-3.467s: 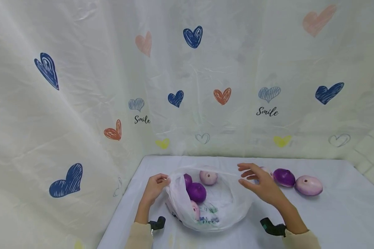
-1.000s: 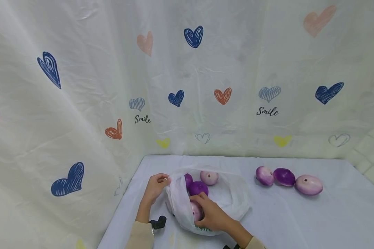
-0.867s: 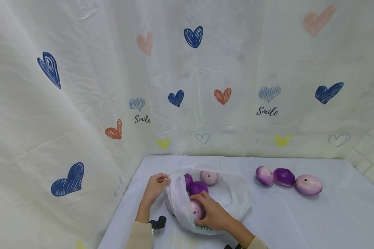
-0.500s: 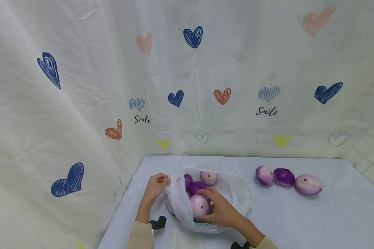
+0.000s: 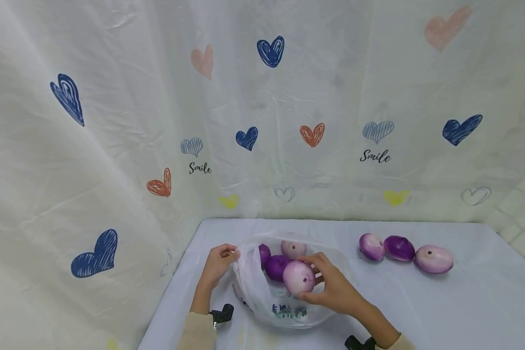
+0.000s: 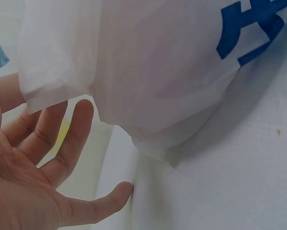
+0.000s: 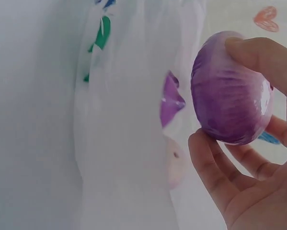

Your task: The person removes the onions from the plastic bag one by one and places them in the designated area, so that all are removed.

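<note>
A pale purple onion (image 5: pixel 298 278) is held between the thumb and fingers of my right hand (image 5: pixel 334 288), above the mouth of a white plastic bag (image 5: pixel 255 296). In the right wrist view the same onion (image 7: pixel 229 88) shows its darker side, apart from the bag. With thumb and forefinger my left hand (image 5: pixel 217 265) pinches the bag's left rim; in the left wrist view its other fingers (image 6: pixel 78 134) spread below the plastic. Inside the bag lie a dark purple onion (image 5: pixel 276 267), another dark one (image 5: pixel 264 253) partly hidden, and a pale onion (image 5: pixel 292 249) at the back.
Three more onions lie in a row at the table's back right: a two-toned one (image 5: pixel 371 247), a dark purple one (image 5: pixel 399 248) and a pale one (image 5: pixel 433 259). A white cloth covers the table (image 5: pixel 420 311). Behind it hangs a curtain (image 5: pixel 332 97) printed with hearts.
My right hand came from the bag's right rim into the bag, took hold of the pale onion, and has lifted it up and to the right. My left hand has stayed at the rim.
</note>
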